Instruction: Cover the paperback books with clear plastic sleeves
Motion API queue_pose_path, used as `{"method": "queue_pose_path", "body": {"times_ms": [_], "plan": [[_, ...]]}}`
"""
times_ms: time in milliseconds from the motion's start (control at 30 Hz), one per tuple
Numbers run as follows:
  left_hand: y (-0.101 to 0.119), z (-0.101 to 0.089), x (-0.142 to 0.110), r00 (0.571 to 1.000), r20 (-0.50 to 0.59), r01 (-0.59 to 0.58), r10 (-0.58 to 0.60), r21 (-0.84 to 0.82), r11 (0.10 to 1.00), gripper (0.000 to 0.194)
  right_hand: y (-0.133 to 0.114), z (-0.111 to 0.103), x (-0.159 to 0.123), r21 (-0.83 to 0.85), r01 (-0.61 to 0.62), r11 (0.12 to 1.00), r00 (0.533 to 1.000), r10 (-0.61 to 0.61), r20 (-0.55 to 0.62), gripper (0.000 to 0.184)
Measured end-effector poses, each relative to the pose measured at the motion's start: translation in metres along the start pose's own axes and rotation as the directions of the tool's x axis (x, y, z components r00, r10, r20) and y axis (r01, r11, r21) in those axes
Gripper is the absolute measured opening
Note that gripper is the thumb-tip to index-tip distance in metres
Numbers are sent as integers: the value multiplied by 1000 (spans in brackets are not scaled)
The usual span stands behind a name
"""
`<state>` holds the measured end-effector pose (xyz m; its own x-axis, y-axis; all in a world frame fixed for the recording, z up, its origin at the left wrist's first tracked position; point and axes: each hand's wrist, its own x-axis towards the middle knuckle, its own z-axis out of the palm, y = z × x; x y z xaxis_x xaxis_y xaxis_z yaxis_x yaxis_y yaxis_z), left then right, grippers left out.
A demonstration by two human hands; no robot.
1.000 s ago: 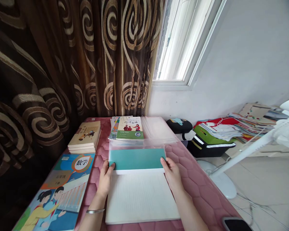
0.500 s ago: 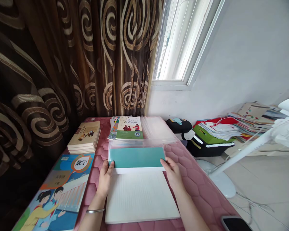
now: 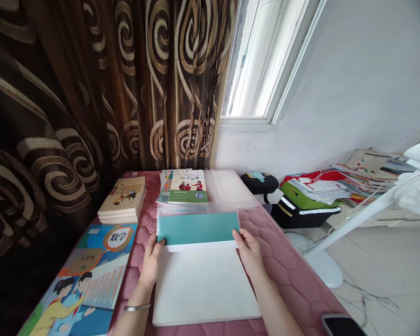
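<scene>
Little has moved since the earlier frame: the teal-covered book [image 3: 198, 228] has tipped or slid very slightly, so the white strip [image 3: 203, 246] along its near edge shows a bit wider, while both hands have kept their places at its ends.

Its long axis runs left to right, across the body, with the right end set a touch farther away than the left. The left grip [image 3: 153, 257] is closed on the left end, thumb on top; the right grip [image 3: 250, 254] is closed on the right end in the same manner, its thumb slightly farther out. The book therefore lies directly between the two grips, neither clearly nearer to its middle. The fingers underneath are mostly hidden.

Clear plastic film [image 3: 196, 206] reaches past the book's far edge, toward the green-and-white book [image 3: 188, 186] and the clear plastic sleeves [image 3: 231, 186]. On the near side, a white pad [image 3: 206, 289] with faint lines lies on the pink quilted mattress [image 3: 287, 280], its far edge hidden by the book. Whether the book rests on the pad or is held above it, I cannot tell.
</scene>
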<state>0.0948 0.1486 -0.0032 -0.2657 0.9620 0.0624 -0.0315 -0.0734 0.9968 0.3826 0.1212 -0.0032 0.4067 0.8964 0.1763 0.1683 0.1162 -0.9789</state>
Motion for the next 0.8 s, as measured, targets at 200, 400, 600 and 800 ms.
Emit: {"method": "queue_pose_path", "body": {"times_ms": [200,400,600,800], "plan": [[0,0,1,987,129,-105,98,47,993,28,-2,-3,-1,-1,-13,1000,999,13,34,39],[-2,1,2,985,137,-111,101,67,992,30,3,-8,1,19,-12,1000,996,11,91,35],[1,1,1,989,116,-112,96,138,984,32,5,-7,1,30,13,999,994,-16,108,37],[3,2,1,988,117,-120,105,127,985,33,10,-7,1,7,21,1000,996,-22,90,43]]}}
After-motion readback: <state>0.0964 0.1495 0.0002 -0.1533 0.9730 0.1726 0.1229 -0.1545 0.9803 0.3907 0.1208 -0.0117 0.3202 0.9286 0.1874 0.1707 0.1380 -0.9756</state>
